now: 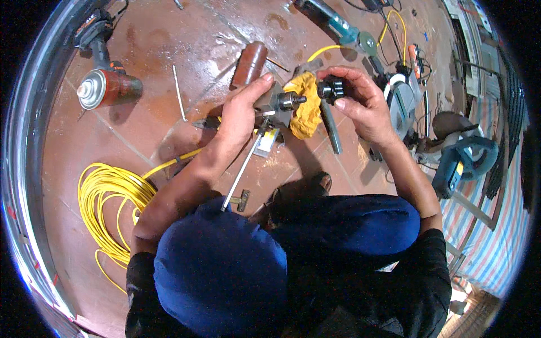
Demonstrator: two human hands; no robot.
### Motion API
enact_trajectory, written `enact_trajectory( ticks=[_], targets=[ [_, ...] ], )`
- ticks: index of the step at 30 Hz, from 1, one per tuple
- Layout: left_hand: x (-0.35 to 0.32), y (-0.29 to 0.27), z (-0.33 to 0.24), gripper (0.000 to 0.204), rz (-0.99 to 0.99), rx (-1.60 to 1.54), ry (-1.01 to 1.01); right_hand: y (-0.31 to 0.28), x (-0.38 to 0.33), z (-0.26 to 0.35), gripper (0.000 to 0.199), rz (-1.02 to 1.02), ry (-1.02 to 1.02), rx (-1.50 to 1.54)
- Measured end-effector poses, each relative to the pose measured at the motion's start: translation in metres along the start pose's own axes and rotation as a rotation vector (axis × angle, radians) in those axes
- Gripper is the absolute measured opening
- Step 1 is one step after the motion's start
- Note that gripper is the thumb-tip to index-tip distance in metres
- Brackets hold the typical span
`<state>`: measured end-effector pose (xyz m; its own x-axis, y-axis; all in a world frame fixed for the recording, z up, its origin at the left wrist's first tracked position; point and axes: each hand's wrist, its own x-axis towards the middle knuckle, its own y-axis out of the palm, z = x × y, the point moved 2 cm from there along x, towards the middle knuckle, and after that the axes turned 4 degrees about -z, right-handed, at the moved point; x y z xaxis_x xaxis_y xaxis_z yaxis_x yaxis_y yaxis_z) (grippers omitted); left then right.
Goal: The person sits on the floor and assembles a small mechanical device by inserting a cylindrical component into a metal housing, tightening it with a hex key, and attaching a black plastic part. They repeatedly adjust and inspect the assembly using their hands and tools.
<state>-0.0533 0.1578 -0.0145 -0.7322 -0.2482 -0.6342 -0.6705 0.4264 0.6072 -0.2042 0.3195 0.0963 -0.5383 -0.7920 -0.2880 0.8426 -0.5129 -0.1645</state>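
Black threaded spindle (291, 101) between hands (241, 107)

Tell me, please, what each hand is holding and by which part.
The left hand grips the left end of a dark grey metal block; the right hand pinches a glossy black lobed knob by its right end.

Left: possible passage over floor (112, 143), between spray can (121, 90) and yellow cable coil (110, 188). Far: brown cylinder (252, 62), grinder (340, 28) make obstacle. Right: power saw (448, 172) blocks; gaps there hard to judge.
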Motion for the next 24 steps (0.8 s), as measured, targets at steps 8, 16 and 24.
enact_trajectory(
  ticks=[8, 16, 24],
  targets=[
    [-0.004, 0.014, 0.019, 0.036, 0.078, 0.049, -0.059, -0.005, -0.017, -0.004, 0.046, 0.147, -0.376, -0.518],
    [-0.001, 0.001, 0.021, 0.038, 0.058, 0.034, -0.058, 0.008, -0.014, 0.003, 0.044, 0.180, -0.467, -0.724],
    [-0.002, -0.007, 0.018, 0.037, -0.032, 0.114, 0.050, 0.021, -0.009, 0.003, 0.042, 0.099, -0.047, -0.517]
  ],
)
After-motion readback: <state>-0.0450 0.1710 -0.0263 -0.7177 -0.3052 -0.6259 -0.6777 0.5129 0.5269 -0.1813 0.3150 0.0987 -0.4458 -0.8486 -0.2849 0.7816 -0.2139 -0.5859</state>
